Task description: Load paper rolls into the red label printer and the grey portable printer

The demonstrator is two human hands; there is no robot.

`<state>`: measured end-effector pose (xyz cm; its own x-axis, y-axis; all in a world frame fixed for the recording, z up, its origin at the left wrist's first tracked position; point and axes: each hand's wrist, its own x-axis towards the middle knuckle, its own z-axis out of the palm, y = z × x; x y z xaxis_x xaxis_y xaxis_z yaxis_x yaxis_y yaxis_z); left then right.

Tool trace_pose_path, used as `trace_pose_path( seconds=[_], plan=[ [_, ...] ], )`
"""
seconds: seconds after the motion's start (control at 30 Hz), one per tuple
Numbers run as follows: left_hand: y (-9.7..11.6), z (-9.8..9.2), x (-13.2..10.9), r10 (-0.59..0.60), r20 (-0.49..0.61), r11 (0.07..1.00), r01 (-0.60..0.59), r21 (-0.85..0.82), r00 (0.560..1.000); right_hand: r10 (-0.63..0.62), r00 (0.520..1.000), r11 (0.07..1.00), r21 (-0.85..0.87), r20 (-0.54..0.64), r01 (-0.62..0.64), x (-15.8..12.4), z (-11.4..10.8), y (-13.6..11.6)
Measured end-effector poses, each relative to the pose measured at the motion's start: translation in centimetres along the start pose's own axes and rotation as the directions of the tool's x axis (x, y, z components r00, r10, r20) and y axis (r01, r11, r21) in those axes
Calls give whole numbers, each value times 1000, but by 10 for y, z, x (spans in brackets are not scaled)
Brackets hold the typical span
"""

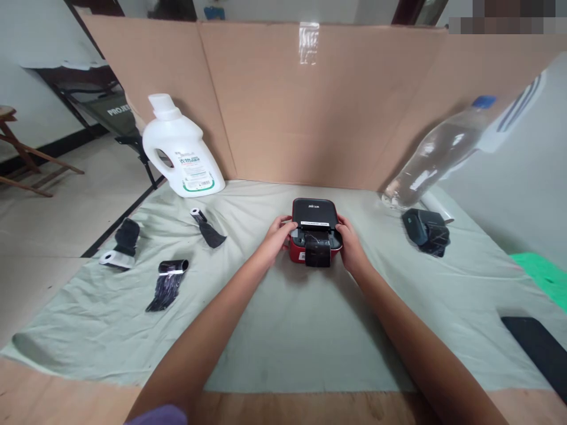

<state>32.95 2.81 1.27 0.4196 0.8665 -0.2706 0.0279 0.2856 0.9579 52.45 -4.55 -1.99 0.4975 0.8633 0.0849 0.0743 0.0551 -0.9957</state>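
Note:
A small red and black label printer sits at the middle of the cloth, its dark lid facing up. Over its front edge hangs a wide strip of shiny black film. My left hand grips the printer's left side, thumb on the top edge. On the opposite side my right hand holds it the same way, fingers partly hidden behind the body. A white strip with tiny print lies across the lid's front edge.
Several partly unrolled black film rolls lie at left. A white detergent jug and a clear bottle stand before a cardboard screen. At right are a dark device wrapped in black film and a black phone-like slab.

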Motion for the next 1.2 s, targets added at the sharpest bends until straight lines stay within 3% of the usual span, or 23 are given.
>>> trace_pose_path(
  seconds=[0.27, 0.4, 0.6, 0.67, 0.73, 0.77, 0.83, 0.9, 0.93, 0.97, 1.03, 1.1, 1.2],
  plan=[
    [-1, 1, 5, -2, 42, 998, 4, -70, 999, -20, 999, 996, -87, 27, 22, 1, -3, 3],
    [-4, -1, 2, -11, 47, 998, 14, -60, 999, -33, 999, 999, -29, 15, 33, -2, 0, 6],
    [-5, -3, 5, -11, 83, 1000, 9, 13, 997, -5, 999, 999, 45, 48, 2, -4, -2, 9],
    [2, -12, 11, 36, 51, 994, -41, 97, 998, -12, 998, 999, 46, 59, 9, -5, -3, 10],
    [15, -35, 18, 165, -55, 951, -144, 274, 985, -24, 999, 995, 96, 44, 19, -5, -3, 14],
    [23, -52, 23, 260, -128, 897, -190, 398, 957, -30, 999, 991, 131, 31, 25, -5, -3, 15],
    [39, -96, 30, 458, -276, 733, -184, 655, 845, -40, 999, 982, 183, 0, 39, -5, -2, 20],
    [51, -144, 38, 547, -401, 566, 29, 824, 735, -58, 998, 981, 184, -35, 63, -5, -1, 23],
    [55, -166, 42, 526, -449, 498, 166, 851, 722, -70, 996, 982, 173, -52, 78, -5, -1, 24],
    [58, -186, 46, 478, -487, 435, 284, 854, 731, -83, 994, 983, 160, -66, 93, -5, 0, 25],
    [59, -215, 54, 310, -496, 326, 400, 857, 811, -102, 992, 985, 134, -81, 112, -5, 0, 26],
    [57, -230, 60, 152, -448, 274, 398, 876, 881, -110, 990, 987, 111, -83, 119, -4, -1, 26],
    [53, -241, 62, 113, -400, 245, 365, 898, 910, -119, 989, 989, 83, -85, 126, -4, -1, 27]
  ],
)
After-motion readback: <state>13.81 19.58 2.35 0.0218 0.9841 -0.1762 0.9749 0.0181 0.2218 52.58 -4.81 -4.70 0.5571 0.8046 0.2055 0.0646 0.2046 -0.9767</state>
